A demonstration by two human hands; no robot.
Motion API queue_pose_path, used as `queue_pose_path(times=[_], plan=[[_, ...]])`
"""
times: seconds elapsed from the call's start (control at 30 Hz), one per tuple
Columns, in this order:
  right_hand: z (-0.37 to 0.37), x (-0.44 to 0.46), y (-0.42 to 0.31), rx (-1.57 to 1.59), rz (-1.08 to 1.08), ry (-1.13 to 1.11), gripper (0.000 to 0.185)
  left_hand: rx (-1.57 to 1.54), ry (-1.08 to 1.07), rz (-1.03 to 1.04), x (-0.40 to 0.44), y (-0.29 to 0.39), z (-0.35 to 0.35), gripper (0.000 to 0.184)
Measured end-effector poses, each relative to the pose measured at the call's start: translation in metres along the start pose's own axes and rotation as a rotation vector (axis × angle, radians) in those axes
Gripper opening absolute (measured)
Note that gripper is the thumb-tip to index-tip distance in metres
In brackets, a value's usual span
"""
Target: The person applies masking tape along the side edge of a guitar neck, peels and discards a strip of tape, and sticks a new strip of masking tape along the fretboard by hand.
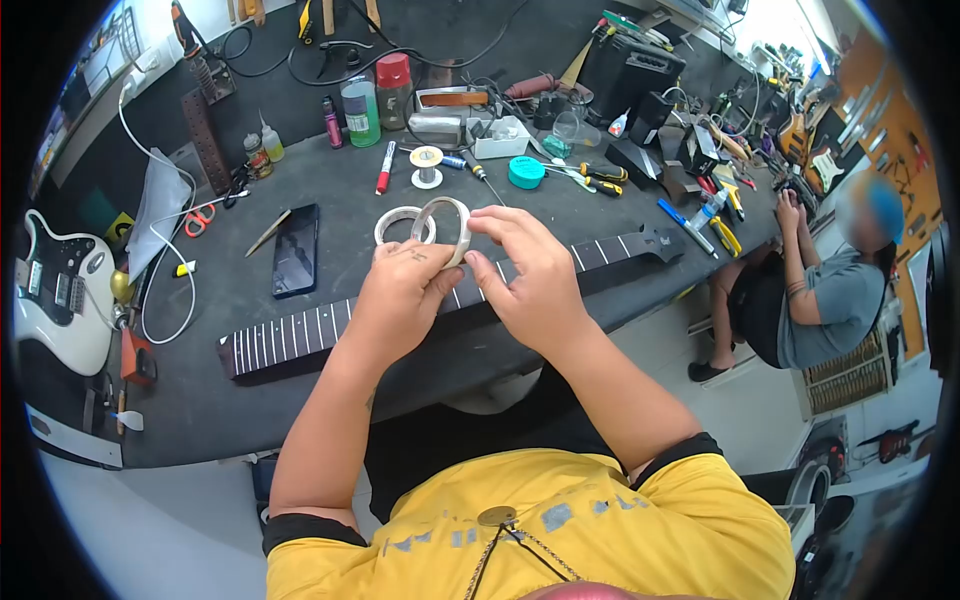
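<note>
My left hand (400, 295) grips a roll of masking tape (464, 236), held on edge above the bench. The thumb and fingertips of my right hand (530, 275) close on the roll's right side. Behind the held roll, a second roll of tape (383, 226) lies flat on the bench. Beneath both hands stretches a guitar neck (318, 326) with a dark fretted fingerboard, its headstock (660, 243) pointing right. Part of the neck is hidden by my hands. A phone (296, 250) lies to the left of the tape.
A white electric guitar body (65, 290) lies at the left. Orange scissors (200, 220), a red marker (386, 167), a solder spool (427, 168), a teal tape roll (526, 172) and bottles (360, 110) stand farther back. Another person (830, 290) sits at the right.
</note>
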State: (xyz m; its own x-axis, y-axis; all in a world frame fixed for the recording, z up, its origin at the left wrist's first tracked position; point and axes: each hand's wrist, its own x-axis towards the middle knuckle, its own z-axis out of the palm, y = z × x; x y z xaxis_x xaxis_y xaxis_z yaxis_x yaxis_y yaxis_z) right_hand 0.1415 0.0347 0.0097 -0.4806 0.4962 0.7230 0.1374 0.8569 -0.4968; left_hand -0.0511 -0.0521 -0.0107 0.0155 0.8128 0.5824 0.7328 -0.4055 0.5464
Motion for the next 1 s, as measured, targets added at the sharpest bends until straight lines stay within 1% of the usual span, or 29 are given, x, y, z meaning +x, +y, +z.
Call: queue_pose_path(times=[0.07,0.27,0.37,0.47,0.57,0.67,0.77,0.8,0.9,1.0], plan=[[0.003,-0.001,0.004,-0.048,-0.041,0.022,0.027,-0.039,0.004,0.027,0.000,0.001,0.003,0.018],[-0.001,-0.002,0.006,-0.113,-0.126,0.058,0.017,-0.002,0.008,0.072,-0.002,0.000,0.010,0.017],[-0.002,0.000,0.009,-0.131,-0.169,0.053,0.017,-0.037,-0.056,0.052,-0.001,0.004,0.007,0.017],[-0.006,0.001,0.014,-0.172,-0.240,0.012,0.018,-0.056,-0.092,0.057,-0.001,0.009,0.005,0.011],[-0.010,-0.001,0.021,-0.198,-0.258,-0.012,0.017,-0.138,-0.048,0.008,-0.004,0.006,0.011,0.009],[-0.016,-0.008,0.023,-0.184,-0.214,-0.032,0.016,-0.081,-0.013,-0.004,-0.004,0.010,0.014,0.010],[-0.020,-0.019,0.028,0.005,0.010,0.003,0.018,-0.010,0.041,0.001,-0.005,0.005,0.018,0.010],[-0.026,-0.018,0.028,0.013,0.052,0.011,0.021,-0.016,0.046,-0.002,-0.005,0.002,0.019,0.010],[-0.024,-0.017,0.024,-0.045,-0.018,-0.019,0.025,-0.013,0.043,0.004,-0.005,0.000,0.017,0.010],[-0.017,-0.018,0.020,-0.068,-0.044,-0.027,0.020,0.019,0.026,0.020,-0.004,0.006,0.019,0.009]])
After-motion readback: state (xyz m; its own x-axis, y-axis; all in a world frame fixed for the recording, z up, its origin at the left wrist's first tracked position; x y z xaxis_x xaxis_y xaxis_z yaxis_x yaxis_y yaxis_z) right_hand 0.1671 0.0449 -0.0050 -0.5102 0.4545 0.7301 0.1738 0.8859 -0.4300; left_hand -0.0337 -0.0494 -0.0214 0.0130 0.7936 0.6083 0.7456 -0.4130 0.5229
